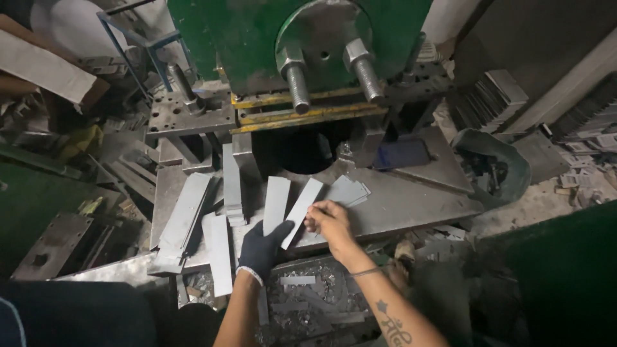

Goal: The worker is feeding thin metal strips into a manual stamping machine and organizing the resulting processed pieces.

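– Gloved left hand (261, 249) nearest: what are its fingers doing?
– Clamped on two grey metal strips (287, 204) over the steel table (411, 199); the bare right hand (329, 220) pinches one strip.
– And the room?
– Green press (257, 38) behind, stacked strips and scrap all round

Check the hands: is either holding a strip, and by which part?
Left hand, gloved, holds one flat metal strip by its near end. Right hand, bare, pinches a second strip at its long edge, near the middle.
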